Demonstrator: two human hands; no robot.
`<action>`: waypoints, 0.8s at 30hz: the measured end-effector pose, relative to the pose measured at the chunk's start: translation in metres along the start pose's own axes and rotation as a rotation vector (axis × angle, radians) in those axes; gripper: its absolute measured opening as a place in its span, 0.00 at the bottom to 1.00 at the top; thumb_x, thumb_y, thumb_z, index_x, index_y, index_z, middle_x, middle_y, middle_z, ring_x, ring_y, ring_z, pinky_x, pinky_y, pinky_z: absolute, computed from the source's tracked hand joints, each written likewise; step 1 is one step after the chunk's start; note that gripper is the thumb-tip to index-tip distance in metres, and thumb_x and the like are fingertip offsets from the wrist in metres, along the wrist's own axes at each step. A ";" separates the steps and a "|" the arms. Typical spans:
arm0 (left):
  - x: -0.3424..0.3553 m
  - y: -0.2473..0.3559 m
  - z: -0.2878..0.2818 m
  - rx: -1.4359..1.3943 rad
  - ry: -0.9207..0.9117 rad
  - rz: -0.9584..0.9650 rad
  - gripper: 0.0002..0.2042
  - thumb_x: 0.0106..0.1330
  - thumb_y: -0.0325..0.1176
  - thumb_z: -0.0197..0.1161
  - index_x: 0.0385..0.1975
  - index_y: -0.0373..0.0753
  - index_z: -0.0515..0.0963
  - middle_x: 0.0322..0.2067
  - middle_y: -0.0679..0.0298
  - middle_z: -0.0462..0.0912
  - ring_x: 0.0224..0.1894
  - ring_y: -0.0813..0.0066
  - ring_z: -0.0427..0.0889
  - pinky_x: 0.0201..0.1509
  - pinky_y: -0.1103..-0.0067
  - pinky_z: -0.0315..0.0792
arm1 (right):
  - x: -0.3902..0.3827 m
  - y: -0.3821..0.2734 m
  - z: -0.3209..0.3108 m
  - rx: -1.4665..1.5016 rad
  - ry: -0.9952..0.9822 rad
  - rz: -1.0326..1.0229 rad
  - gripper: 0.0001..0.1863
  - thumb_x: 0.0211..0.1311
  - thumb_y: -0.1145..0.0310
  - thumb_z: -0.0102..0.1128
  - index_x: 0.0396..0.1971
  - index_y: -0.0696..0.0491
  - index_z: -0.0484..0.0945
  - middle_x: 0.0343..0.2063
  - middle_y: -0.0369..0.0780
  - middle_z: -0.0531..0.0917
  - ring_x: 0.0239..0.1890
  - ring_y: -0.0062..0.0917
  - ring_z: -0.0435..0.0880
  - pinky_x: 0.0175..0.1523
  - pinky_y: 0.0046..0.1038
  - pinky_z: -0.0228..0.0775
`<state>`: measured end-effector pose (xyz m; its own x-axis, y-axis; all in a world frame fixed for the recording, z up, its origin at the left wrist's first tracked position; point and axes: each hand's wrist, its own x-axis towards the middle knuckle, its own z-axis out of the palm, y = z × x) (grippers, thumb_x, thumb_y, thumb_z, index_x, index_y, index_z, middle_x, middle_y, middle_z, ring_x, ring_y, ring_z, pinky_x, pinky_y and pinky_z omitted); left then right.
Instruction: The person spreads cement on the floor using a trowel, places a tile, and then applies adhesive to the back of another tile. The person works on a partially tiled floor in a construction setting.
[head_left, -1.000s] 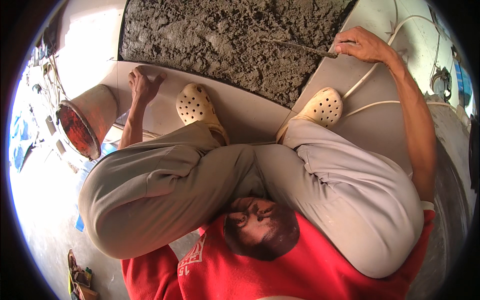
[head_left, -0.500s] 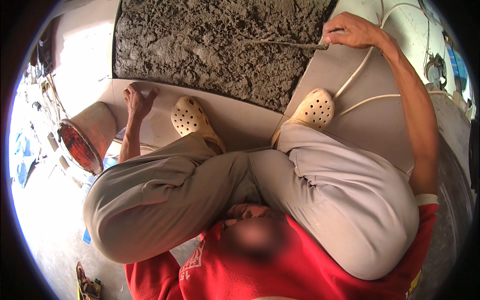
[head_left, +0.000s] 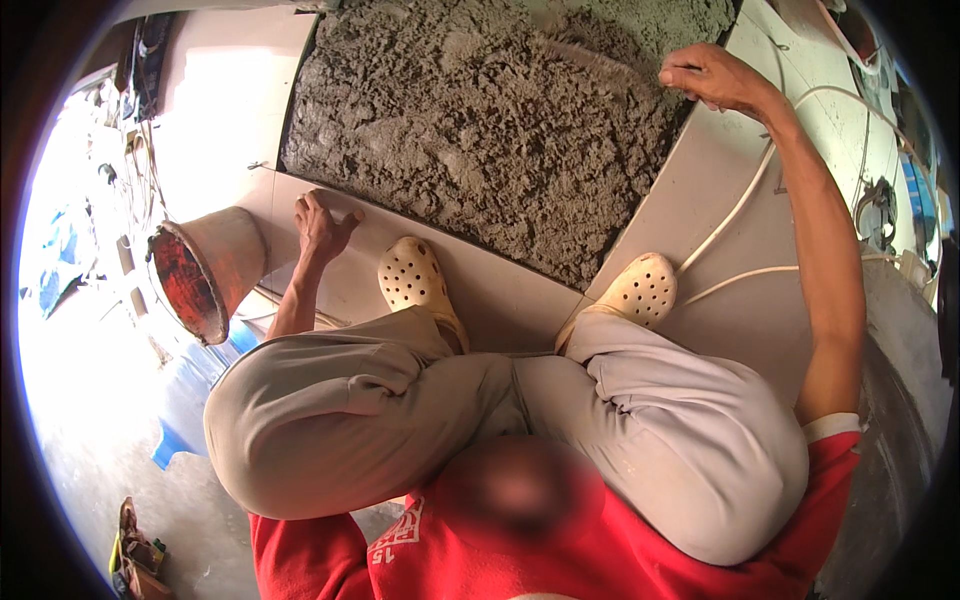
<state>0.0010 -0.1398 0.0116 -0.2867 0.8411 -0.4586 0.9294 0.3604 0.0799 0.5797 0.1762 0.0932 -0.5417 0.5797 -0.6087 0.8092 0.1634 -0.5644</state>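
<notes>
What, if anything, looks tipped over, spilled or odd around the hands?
The bucket beside the left hand seems to lie on its side, its mouth turned out to the left, which is odd for a container usually stood upright. The grey mortar is lumpy, but I see no clear spill on the tiles.

Mortar [head_left: 480, 140] looked rough, crumbly, matt. Tiles [head_left: 690, 185] looked smooth, faintly glossy. Clogs [head_left: 412, 282] looked matt, rubbery plastic. Trousers [head_left: 330, 420] and shirt [head_left: 310, 555] were matt cloth. Bucket [head_left: 237, 250] looked plastic, scuffed, dull.
</notes>
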 end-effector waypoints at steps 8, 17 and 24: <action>-0.002 -0.002 0.004 -0.033 0.019 -0.023 0.46 0.57 0.51 0.80 0.63 0.23 0.62 0.59 0.39 0.67 0.64 0.40 0.66 0.72 0.55 0.62 | 0.026 -0.019 0.034 -0.030 -0.237 -0.209 0.23 0.74 0.47 0.59 0.42 0.53 0.85 0.28 0.37 0.82 0.33 0.28 0.82 0.34 0.34 0.73; -0.004 0.002 0.003 -0.075 0.042 0.015 0.45 0.56 0.48 0.80 0.63 0.23 0.62 0.58 0.39 0.67 0.64 0.40 0.65 0.71 0.55 0.62 | 0.020 -0.028 0.008 0.155 -0.039 -0.012 0.17 0.77 0.51 0.60 0.34 0.49 0.82 0.22 0.29 0.75 0.22 0.10 0.72 0.24 0.20 0.66; -0.014 0.024 -0.012 -0.159 0.015 -0.092 0.46 0.56 0.47 0.81 0.65 0.24 0.61 0.66 0.30 0.61 0.73 0.31 0.57 0.77 0.52 0.56 | 0.030 -0.047 0.049 0.274 -0.152 0.085 0.12 0.76 0.58 0.61 0.38 0.51 0.83 0.23 0.30 0.77 0.18 0.11 0.71 0.22 0.18 0.62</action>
<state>0.0243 -0.1380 0.0301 -0.3731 0.8072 -0.4573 0.8511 0.4940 0.1775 0.5144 0.1469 0.0740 -0.5195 0.4527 -0.7247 0.7726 -0.1135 -0.6247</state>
